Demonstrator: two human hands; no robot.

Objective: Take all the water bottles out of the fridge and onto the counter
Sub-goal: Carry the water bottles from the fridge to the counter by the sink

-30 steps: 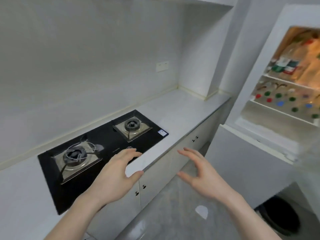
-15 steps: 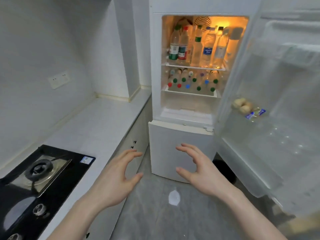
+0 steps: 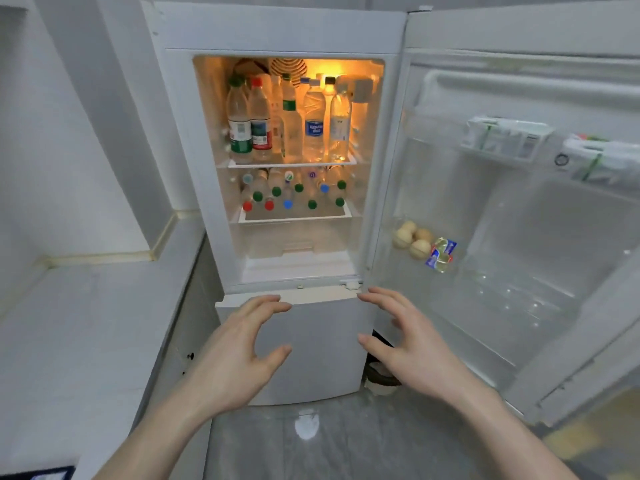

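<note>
A small white fridge (image 3: 277,26) stands straight ahead with its upper door (image 3: 519,209) swung open to the right. Several water bottles (image 3: 289,123) stand upright on the lit top shelf. More bottles (image 3: 294,194) lie on the shelf below, their red, green and blue caps facing me. The white counter (image 3: 79,323) runs along the left. My left hand (image 3: 239,351) and my right hand (image 3: 412,344) hover empty in front of the closed lower door, fingers spread and loosely bent, well below the bottles.
Eggs (image 3: 410,239) and small packets (image 3: 441,254) sit in the door's middle rack, cartons (image 3: 502,136) in its upper rack. A corner of the black stove (image 3: 41,474) shows at bottom left. A dark bin (image 3: 381,375) sits behind the door on the grey floor.
The view has swung right from the stove and counter to face the fridge and come closer. Both hands stay raised and empty in front of me.
</note>
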